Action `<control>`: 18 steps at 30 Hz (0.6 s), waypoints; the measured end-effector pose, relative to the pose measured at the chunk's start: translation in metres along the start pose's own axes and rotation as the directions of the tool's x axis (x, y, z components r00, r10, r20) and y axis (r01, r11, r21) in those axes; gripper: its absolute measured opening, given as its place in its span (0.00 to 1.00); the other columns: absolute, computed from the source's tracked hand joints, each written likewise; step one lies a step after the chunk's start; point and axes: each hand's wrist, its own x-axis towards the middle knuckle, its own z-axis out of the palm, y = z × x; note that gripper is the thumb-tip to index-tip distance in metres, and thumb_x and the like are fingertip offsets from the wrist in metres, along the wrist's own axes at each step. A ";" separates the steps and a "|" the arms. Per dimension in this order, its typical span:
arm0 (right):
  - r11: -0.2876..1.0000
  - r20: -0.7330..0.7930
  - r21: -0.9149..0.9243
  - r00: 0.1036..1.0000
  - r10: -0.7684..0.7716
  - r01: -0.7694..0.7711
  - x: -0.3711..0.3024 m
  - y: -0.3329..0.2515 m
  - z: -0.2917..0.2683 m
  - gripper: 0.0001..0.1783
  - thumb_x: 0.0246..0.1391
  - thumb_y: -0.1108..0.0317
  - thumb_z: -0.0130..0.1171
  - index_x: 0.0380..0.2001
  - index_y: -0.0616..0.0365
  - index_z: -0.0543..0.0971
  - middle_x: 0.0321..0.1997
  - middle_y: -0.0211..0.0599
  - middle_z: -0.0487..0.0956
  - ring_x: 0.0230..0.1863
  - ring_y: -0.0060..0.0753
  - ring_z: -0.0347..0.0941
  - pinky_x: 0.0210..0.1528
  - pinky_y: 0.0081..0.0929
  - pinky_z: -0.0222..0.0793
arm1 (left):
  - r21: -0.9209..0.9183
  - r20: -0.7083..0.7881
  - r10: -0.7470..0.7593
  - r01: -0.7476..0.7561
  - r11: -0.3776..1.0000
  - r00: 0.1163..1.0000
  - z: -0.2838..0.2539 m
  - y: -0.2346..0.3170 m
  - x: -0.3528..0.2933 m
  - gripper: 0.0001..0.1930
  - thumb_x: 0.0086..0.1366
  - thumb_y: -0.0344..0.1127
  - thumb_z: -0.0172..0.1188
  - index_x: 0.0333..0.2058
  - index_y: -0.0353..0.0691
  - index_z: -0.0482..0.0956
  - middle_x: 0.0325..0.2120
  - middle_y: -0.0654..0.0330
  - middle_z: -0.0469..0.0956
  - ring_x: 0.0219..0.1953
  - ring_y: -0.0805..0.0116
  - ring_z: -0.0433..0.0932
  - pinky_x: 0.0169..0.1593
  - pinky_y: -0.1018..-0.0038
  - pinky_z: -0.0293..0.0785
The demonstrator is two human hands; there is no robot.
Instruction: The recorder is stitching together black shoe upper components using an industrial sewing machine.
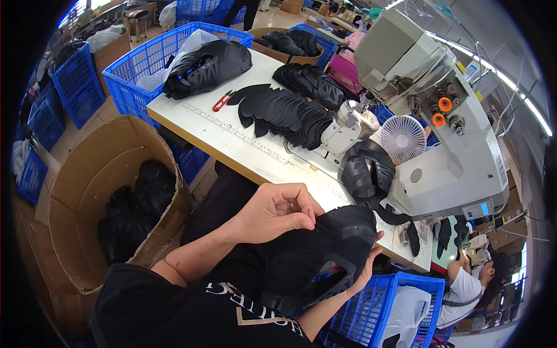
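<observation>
One black shoe upper (339,240) between two gripping hands (left hand (275,211), right hand (365,267)).

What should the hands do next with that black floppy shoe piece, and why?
Probably lift the black mesh shoe upper toward the white sewing machine. The left hand pinches its edge, the right hand supports it underneath, and it sits just below the white worktable, not yet at the machine.

Left forearm bare, reaching up from the lower left, wrist bent, left hand (277,210) curled with thumb and fingertips (301,220) pinched together. Right forearm rising from the lower edge, right hand (366,262) mostly hidden, fingers wrapped in a grip.
</observation>
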 end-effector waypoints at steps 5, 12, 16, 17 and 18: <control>1.000 -0.047 -0.006 0.999 -0.012 0.011 -0.001 0.000 -0.001 0.25 0.72 0.52 0.37 0.64 0.48 0.69 0.66 0.36 0.69 0.66 0.36 0.65 0.69 0.40 0.59 | 0.112 0.016 -0.021 0.019 0.994 1.000 0.005 0.010 -0.001 0.11 0.56 0.20 0.68 0.37 0.32 0.77 0.37 0.59 0.78 0.37 0.77 0.77 0.45 0.79 0.76; 0.989 0.002 0.144 0.999 0.039 -0.039 -0.002 0.001 -0.003 0.24 0.71 0.53 0.40 0.64 0.49 0.68 0.67 0.37 0.68 0.66 0.38 0.65 0.68 0.40 0.61 | 0.189 0.009 0.107 -0.107 0.976 0.994 0.003 0.008 -0.002 0.09 0.55 0.17 0.68 0.33 0.31 0.78 0.33 0.59 0.79 0.35 0.76 0.79 0.40 0.80 0.79; 0.998 -0.352 -0.070 0.936 -0.027 0.002 -0.002 0.007 0.030 0.27 0.70 0.51 0.41 0.67 0.48 0.64 0.58 0.35 0.73 0.53 0.31 0.75 0.55 0.28 0.74 | 0.273 -0.122 0.133 -0.095 0.957 0.984 -0.001 0.007 -0.003 0.05 0.59 0.17 0.64 0.31 0.31 0.77 0.30 0.59 0.80 0.31 0.76 0.79 0.37 0.82 0.78; 0.998 -0.354 -0.068 0.935 -0.028 0.004 -0.002 0.008 0.034 0.27 0.70 0.51 0.41 0.67 0.48 0.64 0.58 0.35 0.73 0.53 0.31 0.75 0.55 0.28 0.74 | 0.275 -0.121 0.131 -0.093 0.957 0.984 -0.003 0.007 -0.002 0.05 0.59 0.17 0.64 0.31 0.31 0.77 0.30 0.59 0.80 0.31 0.76 0.79 0.37 0.82 0.78; 0.987 -0.337 -0.158 0.939 -0.064 0.011 -0.003 0.009 0.038 0.28 0.69 0.49 0.43 0.65 0.52 0.66 0.59 0.37 0.73 0.54 0.33 0.74 0.57 0.30 0.73 | 0.282 -0.296 0.153 -0.067 0.957 0.943 -0.005 0.009 0.001 0.04 0.60 0.19 0.63 0.31 0.31 0.77 0.29 0.59 0.80 0.30 0.77 0.79 0.35 0.82 0.77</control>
